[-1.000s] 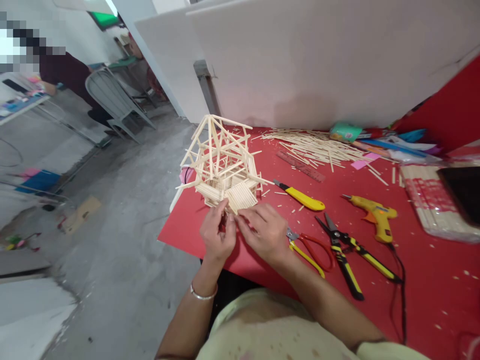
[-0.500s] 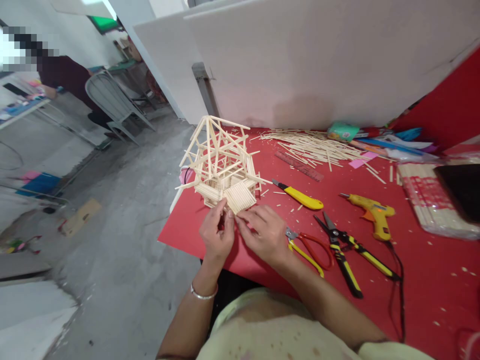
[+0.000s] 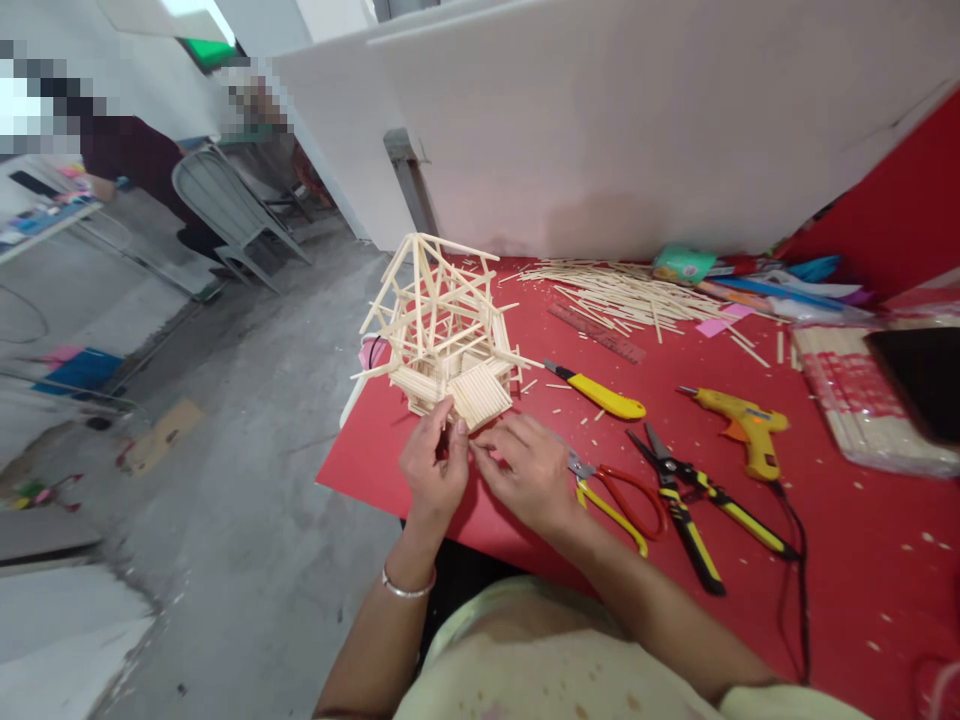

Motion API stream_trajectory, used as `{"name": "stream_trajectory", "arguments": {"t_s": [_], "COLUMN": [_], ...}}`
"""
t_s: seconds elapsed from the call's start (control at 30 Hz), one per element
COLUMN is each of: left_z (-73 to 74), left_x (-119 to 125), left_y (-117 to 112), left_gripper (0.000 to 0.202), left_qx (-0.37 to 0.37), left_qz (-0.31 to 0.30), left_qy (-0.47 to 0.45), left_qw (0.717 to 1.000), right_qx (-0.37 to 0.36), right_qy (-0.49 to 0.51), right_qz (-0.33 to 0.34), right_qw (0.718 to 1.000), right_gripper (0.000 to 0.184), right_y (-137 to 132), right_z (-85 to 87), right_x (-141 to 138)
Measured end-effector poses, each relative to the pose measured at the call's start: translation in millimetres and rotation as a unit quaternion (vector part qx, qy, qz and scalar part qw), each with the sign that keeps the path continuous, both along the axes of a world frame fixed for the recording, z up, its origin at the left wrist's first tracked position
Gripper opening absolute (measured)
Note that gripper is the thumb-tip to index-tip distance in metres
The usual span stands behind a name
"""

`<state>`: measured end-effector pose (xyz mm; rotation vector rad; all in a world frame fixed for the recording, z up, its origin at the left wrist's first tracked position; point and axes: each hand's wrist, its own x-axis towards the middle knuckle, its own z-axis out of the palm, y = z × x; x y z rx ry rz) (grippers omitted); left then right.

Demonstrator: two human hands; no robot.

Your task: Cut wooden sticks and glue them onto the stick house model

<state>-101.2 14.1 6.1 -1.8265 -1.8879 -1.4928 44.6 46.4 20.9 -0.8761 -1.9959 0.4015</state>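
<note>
A small house frame built of thin wooden sticks (image 3: pixel 442 325) stands near the left corner of the red table (image 3: pixel 825 560). My left hand (image 3: pixel 431 472) and my right hand (image 3: pixel 529 470) meet just in front of the model's slatted front panel. Both hands pinch with fingertips pressed together at the panel's lower edge. What lies between the fingertips is too small to make out.
Right of my hands lie red-and-yellow snips (image 3: pixel 615 495), black-and-yellow shears (image 3: pixel 694 500), a yellow glue gun (image 3: pixel 742 425) with its cord, a yellow utility knife (image 3: pixel 600 392), a ruler (image 3: pixel 596 332) and loose sticks (image 3: pixel 637 290). A white board (image 3: pixel 637 130) backs the table. Another person (image 3: pixel 127 150) sits far left.
My hands have stayed at the model's front edge, with only small finger movements. The view has shifted slightly.
</note>
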Motion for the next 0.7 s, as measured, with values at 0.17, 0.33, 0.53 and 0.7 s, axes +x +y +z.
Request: {"name": "stream_trajectory", "arguments": {"t_s": [0.17,0.33,0.53,0.7], "left_z": [-1.2,0.3,-2.1,-2.0], "left_x": [0,1,1,-2], "left_y": [-4,-7,-6,-5], "left_gripper": [0.047,0.041,0.033,0.027], "left_qx": [-0.014,-0.041,-0.034,-0.011], "left_qz": [0.011,0.004,-0.009,-0.018], "left_qy": [-0.053,-0.145,-0.192,-0.185], "left_qw": [0.998,0.989,0.981,0.983], "right_qx": [-0.015,0.000,0.014,-0.041], "right_qy": [0.017,0.022,-0.024,-0.049], "right_qz": [-0.004,-0.020,-0.044,-0.065], "right_qw": [1.000,1.000,0.999,0.996], "right_gripper": [0.016,0.008,0.012,0.014], "right_y": [-1,0,10,17], "right_z": [-0.3,2.1,20.6,34.9], "right_x": [0,-6,-15,-25]}}
